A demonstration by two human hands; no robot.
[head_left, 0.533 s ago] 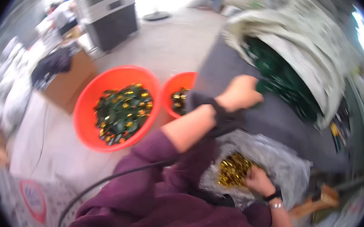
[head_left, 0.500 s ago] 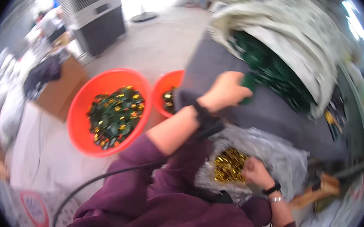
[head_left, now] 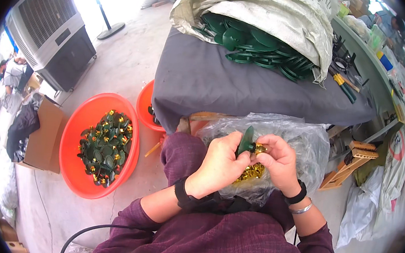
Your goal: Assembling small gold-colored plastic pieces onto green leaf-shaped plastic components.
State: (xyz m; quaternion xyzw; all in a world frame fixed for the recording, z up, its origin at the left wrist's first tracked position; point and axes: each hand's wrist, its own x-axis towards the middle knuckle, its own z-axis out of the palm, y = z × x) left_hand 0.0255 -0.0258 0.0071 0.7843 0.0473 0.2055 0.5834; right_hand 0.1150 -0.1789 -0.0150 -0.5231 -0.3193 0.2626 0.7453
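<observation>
My left hand is closed on a dark green round plastic piece, held edge-up between thumb and fingers. Against its stem side, my right hand pinches a small shiny gold piece. The two pieces meet between my hands; whether they are joined I cannot tell. Just below lies a heap of gold pieces in a see-through plastic bag, partly hidden by my hands. On the grey-covered table ahead, a white woven sack spills many green discs.
An orange-red basin of green discs with gold pieces stands on the floor at left. Behind it a second basin is half hidden by the table. A cardboard box, an air cooler and pliers are around.
My left hand has come back from the discs by the sack with a green piece. My right hand has lifted from the gold heap with a gold piece, and both hands now meet.
</observation>
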